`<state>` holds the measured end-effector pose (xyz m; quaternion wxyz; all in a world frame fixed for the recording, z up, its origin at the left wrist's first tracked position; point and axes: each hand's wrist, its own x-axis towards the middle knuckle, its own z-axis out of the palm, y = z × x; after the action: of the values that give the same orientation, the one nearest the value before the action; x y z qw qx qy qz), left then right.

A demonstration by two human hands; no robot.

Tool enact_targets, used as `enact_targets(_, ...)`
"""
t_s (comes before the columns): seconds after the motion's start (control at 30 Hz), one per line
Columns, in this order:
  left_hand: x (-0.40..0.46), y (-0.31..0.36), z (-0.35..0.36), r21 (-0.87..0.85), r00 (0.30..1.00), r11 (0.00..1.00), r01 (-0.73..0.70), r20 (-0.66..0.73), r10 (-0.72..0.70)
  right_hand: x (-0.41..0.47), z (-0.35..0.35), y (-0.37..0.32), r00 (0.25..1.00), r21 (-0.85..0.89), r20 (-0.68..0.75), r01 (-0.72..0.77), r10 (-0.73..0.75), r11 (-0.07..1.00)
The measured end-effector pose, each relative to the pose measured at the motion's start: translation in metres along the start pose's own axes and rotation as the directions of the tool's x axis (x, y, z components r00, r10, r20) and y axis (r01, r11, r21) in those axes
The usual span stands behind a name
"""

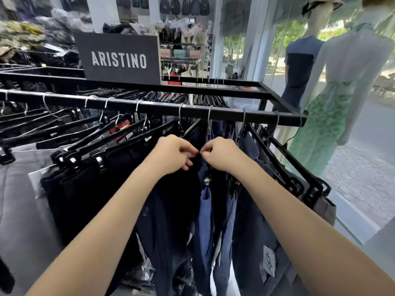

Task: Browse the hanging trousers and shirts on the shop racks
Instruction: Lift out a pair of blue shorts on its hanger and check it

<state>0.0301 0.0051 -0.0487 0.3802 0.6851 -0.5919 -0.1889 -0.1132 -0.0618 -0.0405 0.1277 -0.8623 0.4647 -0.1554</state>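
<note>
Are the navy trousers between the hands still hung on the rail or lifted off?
Hung: the navy trousers drop from hangers hooked over the rail.

Clothes shop: trouser racks (192,107), mannequins (333,86).

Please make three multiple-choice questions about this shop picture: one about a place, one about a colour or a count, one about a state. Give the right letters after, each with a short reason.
1. Where does the ARISTINO sign stand?
A. on top of the rack
B. on the floor
C. on the glass window

2. How many mannequins stand by the window?
A. none
B. two
C. five

3. What are the two hands doing?
A. hanging loose at the sides
B. pinching at the tops of the trousers
C. lifting the sign

Answers:
1 A: its base rests on the black top frame.
2 B: one wears dark blue, one white and green.
3 B: the left hand and right hand meet with curled fingers at the waistbands.
</note>
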Motion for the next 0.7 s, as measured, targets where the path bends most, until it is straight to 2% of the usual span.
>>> enact_targets(0.03, 0.000, -0.003, -0.009, 0.053, 0.991, 0.998, -0.031, -0.128, 0.037, 0.000, -0.003, 0.001, 1.000, 0.014, 0.029, -0.010, 0.009, 1.000)
enact_targets(0.07, -0.002, -0.008, -0.018, 0.144, 0.977, 0.988, -0.052, -0.198, 0.080, -0.001, -0.006, 0.003, 0.999, 0.030, 0.049, -0.020, 0.018, 0.999)
enact_targets(0.1, -0.004, -0.012, -0.026, 0.228, 0.976, 0.972, -0.051, -0.196, 0.097, 0.000, -0.007, 0.005, 0.998, 0.046, 0.059, -0.028, 0.026, 0.999)
enact_targets(0.17, -0.009, -0.026, -0.035, 0.315, 0.998, 0.949, 0.034, -0.067, -0.013, 0.000, -0.009, 0.011, 0.998, 0.059, 0.057, -0.040, 0.036, 0.997)
enact_targets(0.23, -0.014, -0.039, -0.040, 0.325, 0.990, 0.937, 0.131, 0.008, -0.141, -0.001, -0.011, 0.014, 0.998, 0.063, 0.041, -0.048, 0.046, 0.997)
enact_targets(0.27, -0.016, -0.044, -0.042, 0.317, 0.988, 0.937, 0.147, 0.001, -0.156, -0.003, -0.013, 0.015, 0.998, 0.065, 0.039, -0.050, 0.047, 0.997)
enact_targets(0.4, -0.023, -0.051, -0.051, 0.255, 0.984, 0.951, 0.177, -0.071, -0.164, -0.006, -0.019, 0.019, 0.997, 0.053, 0.039, -0.071, 0.069, 0.996)
enact_targets(0.7, -0.031, -0.039, -0.039, 0.265, 0.984, 0.948, 0.175, -0.030, -0.173, -0.004, -0.020, 0.019, 0.993, -0.013, 0.068, -0.093, 0.094, 0.996)
